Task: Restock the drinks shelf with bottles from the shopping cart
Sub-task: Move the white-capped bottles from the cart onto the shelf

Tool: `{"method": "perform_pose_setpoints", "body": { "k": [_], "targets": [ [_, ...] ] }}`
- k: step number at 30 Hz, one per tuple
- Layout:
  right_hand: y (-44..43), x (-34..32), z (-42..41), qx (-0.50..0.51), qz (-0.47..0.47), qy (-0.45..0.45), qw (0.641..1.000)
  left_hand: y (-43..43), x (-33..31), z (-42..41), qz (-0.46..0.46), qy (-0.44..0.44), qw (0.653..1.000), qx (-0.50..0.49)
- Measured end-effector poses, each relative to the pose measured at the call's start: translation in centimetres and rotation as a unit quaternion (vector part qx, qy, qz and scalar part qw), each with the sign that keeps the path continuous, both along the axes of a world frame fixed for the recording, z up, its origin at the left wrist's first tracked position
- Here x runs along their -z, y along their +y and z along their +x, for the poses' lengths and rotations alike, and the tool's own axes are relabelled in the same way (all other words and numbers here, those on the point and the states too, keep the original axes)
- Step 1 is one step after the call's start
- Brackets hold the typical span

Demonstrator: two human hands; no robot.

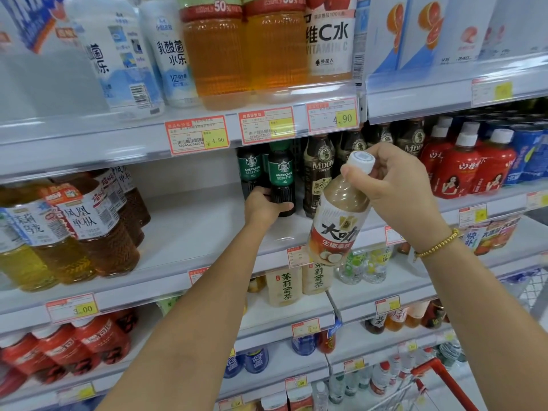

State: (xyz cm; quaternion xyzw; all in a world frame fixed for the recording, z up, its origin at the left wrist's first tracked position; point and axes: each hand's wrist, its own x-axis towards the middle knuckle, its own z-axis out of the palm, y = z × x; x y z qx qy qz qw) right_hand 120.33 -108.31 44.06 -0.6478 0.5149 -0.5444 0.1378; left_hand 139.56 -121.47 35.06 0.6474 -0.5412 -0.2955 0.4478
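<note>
Left arm reached forward to the middle shelf [189,229]; left hand [264,207] wrapped round the base of a dark green-labelled coffee bottle [281,179] standing upright there. Right hand [394,185], raised before the shelf, pinched the white cap of a tilted milk-tea bottle [338,218], which hung below it in the air.

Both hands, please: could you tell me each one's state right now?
Left hand: grips the dark green-labelled plastic coffee bottle.
Right hand: holds the beige white-capped plastic drink bottle.
</note>
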Motion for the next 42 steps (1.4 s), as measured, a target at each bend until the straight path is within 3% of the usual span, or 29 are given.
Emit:
{"method": "perform_pose_setpoints", "body": {
  "k": [6, 12, 15, 20, 29, 32, 34, 37, 42],
  "targets": [
    [0.1, 0.4, 1.1, 0.018, -0.022, -0.038, 0.999, 3.0, -2.4, 1.5, 0.031, -0.007, 0.998, 0.056],
    [-0.7, 0.2, 4.7, 0.04, -0.083, -0.124, 0.988, 11.4, -3.0, 3.8, -0.058, -0.052, 0.97, 0.229],
    [-1.3, 0.8, 7.5, -0.012, -0.088, -0.117, 0.989, 11.2, -3.3, 5.6, -0.112, -0.053, 0.975, 0.183],
    [-2.9, 1.9, 11.7, -0.035, -0.103, -0.088, 0.99, 10.3, -3.6, 8.9, -0.118, -0.076, 0.976, 0.169],
    [-6.1, 3.6, 17.4, -0.082, -0.073, -0.104, 0.989, 8.1, -2.5, 13.1, -0.102, -0.022, 0.987, 0.12],
    [-7.8, 4.7, 16.2, -0.107, -0.01, -0.043, 0.993, 5.8, -2.5, 14.0, -0.098, -0.004, 0.991, 0.091],
    [-8.8, 6.7, 14.8, -0.087, 0.039, 0.061, 0.994, 4.4, -2.5, 14.5, -0.081, 0.026, 0.994, 0.069],
    [-9.2, 9.5, 12.9, -0.037, 0.096, 0.25, 0.963, 2.8, -2.0, 14.8, -0.046, 0.097, 0.993, 0.049],
    [-9.0, 9.7, 12.8, -0.011, 0.094, 0.337, 0.937, -0.5, -1.3, 15.0, -0.046, 0.099, 0.992, 0.055]
  ]
}}
